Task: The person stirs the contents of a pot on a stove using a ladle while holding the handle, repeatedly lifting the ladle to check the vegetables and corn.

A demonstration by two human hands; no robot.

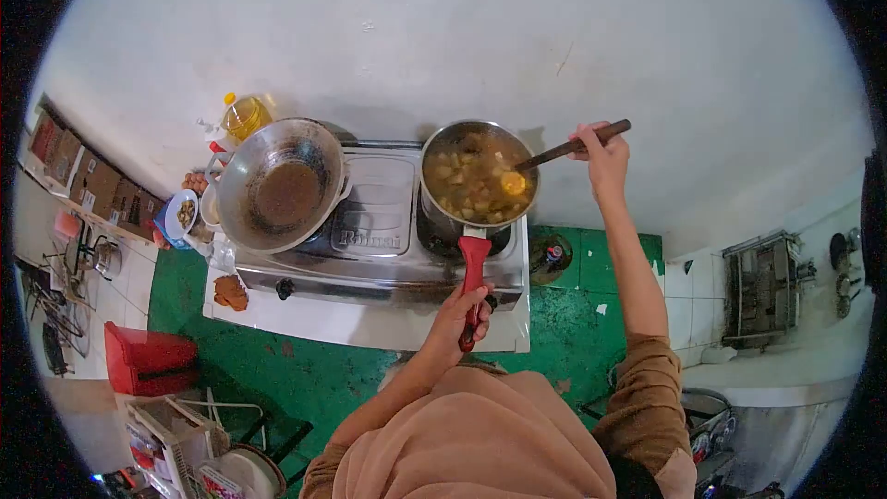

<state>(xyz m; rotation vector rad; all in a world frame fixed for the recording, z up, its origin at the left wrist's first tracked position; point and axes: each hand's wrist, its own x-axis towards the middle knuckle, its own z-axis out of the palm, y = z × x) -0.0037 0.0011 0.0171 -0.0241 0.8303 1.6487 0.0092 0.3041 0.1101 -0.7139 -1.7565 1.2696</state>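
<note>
A saucepan (443,206) of chunky brown soup stands on the right burner of the gas stove (374,194). My left hand (455,316) is closed around its red handle (474,263). In my right hand (605,162), raised to the right of the pan, is a dark wooden spoon (565,150), slanting down into the soup. The spoon's lower end is hidden in the food. Close to it, a round yellow-orange piece (514,183) floats at the surface. A large metal wok (330,155) with a brown-stained inside sits on the left burner.
Left of the wok are an oil bottle (246,116), some eggs (195,182) and a bowl of food pieces (186,213). A brown lump (230,293) lies at the white counter's left corner. A red bin (148,360) stands on the floor, and a wall (443,37) rises behind the stove.
</note>
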